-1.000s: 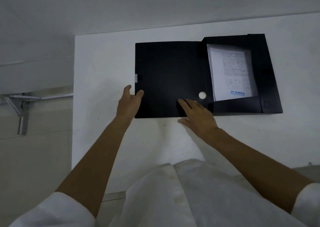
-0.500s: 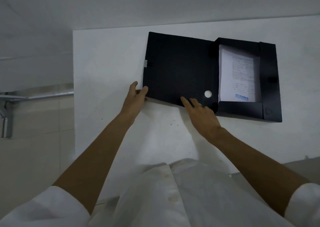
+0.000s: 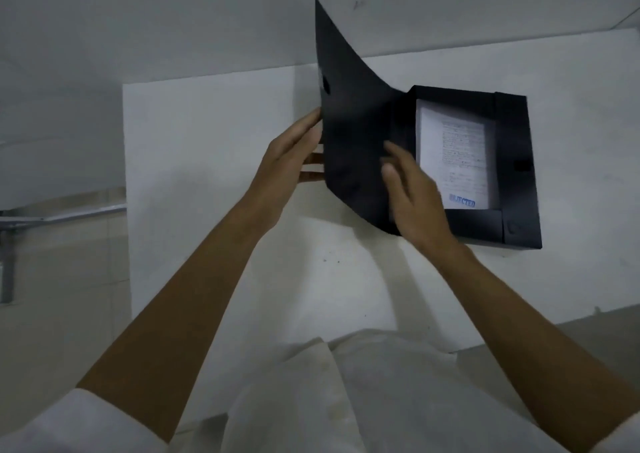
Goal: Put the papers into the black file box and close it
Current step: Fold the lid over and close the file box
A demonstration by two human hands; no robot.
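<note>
Looking down from the head camera, the view shows a black plastic file box [image 3: 516, 162] lying flat toward the far right part of a white table [image 3: 207, 175], its tray open upward. A stack of white printed papers [image 3: 453, 155] with a blue stamp near its bottom lies inside the tray, so the loading part looks done and the closing is in hand.

A wide black lid flap [image 3: 353, 123], hinged on the tray's left side, stands raised and bowed, its far corner pointing up against the grey wall. The left hand [image 3: 287, 168] pinches the flap's free left edge, thumb on the near face and fingers [image 3: 311, 167] tucked behind. The right hand [image 3: 412, 196] rests on the flap's near face close to the hinge, fingers loosely spread and slightly blurred; whether it grips or only presses cannot be told.

Judging by the curve, the flap is thin, light and springy rather than stiff, and likely smooth. Holding it by the free edge and pressing flat near the clasp point should serve best, since the sheet may flex back.
</note>
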